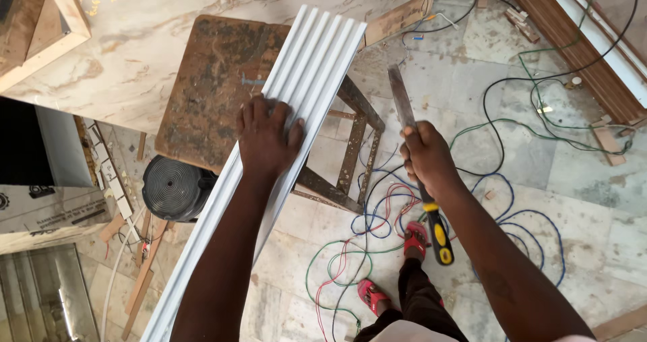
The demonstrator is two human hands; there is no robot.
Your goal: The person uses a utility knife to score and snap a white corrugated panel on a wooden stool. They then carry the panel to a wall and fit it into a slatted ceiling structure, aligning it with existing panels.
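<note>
The left hand point(266, 136) presses flat, fingers spread, on the white ribbed panel point(296, 106) lying across the wooden stool point(209, 86) at twelve o'clock. The right hand point(428, 157) grips a chisel point(411, 146) tightly at two o'clock. The overhanging panel could tip if pressure eases; loose wires point(512, 140) underfoot could snag.
</note>
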